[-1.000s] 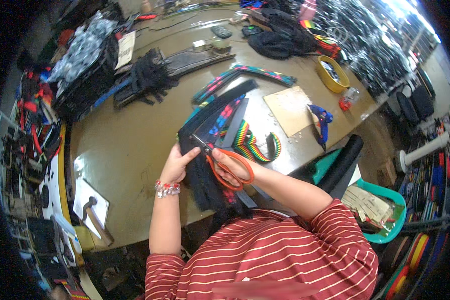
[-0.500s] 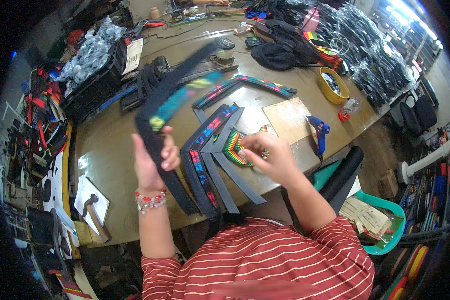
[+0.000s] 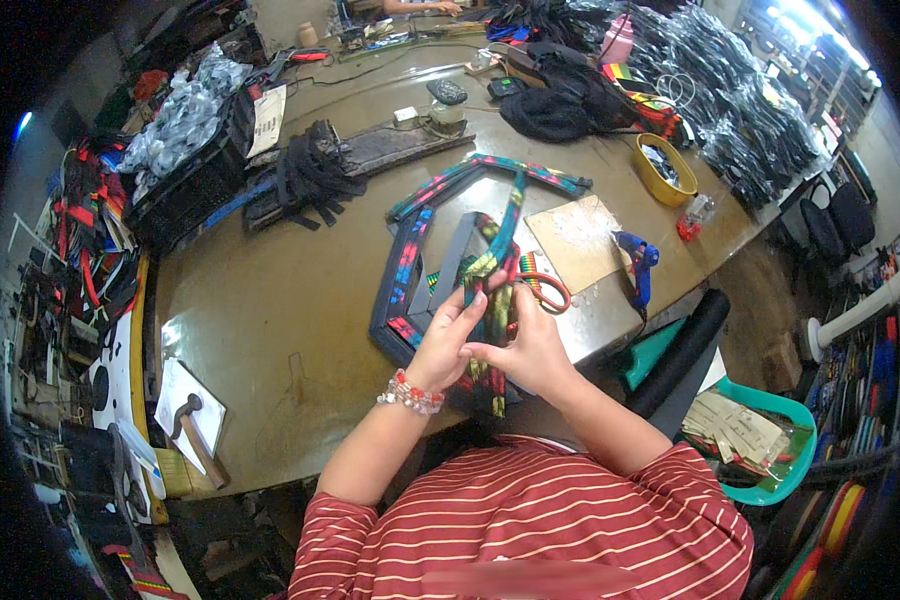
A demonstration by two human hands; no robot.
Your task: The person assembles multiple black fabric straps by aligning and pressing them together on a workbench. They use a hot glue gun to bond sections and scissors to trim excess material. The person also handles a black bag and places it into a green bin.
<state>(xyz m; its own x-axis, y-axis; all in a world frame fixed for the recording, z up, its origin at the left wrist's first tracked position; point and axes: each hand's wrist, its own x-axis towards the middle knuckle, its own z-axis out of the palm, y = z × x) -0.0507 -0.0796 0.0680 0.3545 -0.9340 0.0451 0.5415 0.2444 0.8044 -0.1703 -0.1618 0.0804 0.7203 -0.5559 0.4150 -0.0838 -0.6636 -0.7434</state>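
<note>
In front of my chest my two hands are close together on a bent band with a teal, red and yellow pattern. My left hand, with a bead bracelet on its wrist, is closed round the band from the left. From the other side my right hand grips it, its thumb reaching toward the left hand. Patterned lengths hang below the fingers. Behind the hands lie a dark angled band with a red and blue pattern and a grey strip, partly covered. Orange-handled scissors lie beside my right hand.
Another angled patterned band lies farther back. To the right are a cardboard sheet, a blue glue gun and a yellow bowl. A hammer rests at the left edge. Black strips are piled at back left.
My left hand has moved right and down with the band from the raised spot at the left. My right hand has closed on the band beside it. The scissors' handles now show.
</note>
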